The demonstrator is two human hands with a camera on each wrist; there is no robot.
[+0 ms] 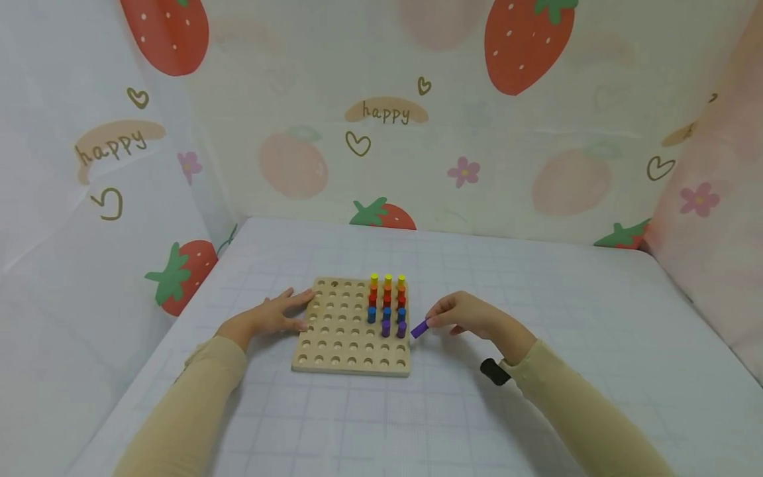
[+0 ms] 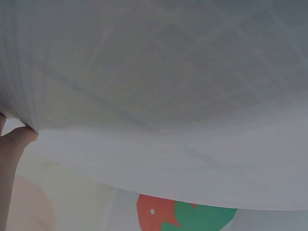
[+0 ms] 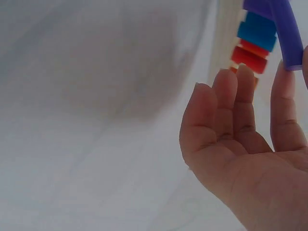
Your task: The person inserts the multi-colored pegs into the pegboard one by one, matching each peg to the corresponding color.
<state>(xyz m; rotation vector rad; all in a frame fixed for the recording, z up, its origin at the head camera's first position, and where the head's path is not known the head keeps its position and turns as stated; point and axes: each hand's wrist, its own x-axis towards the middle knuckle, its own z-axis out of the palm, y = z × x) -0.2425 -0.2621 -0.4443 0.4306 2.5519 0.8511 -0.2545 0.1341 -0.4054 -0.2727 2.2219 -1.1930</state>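
My right hand pinches a purple peg between thumb and index finger, just off the right edge of a wooden pegboard. The peg is tilted. In the right wrist view the same purple peg shows by the fingertips, with the other fingers loosely bent. My left hand rests at the board's left edge, fingers spread and touching it. Standing in the board's right columns are yellow pegs, orange and red pegs, blue pegs and two purple pegs.
A white, grid-patterned cloth covers the table. Behind it hangs a curtain printed with strawberries, hearts and flowers. A small black object sits at the right wrist. The board's left columns and two front rows show bare holes.
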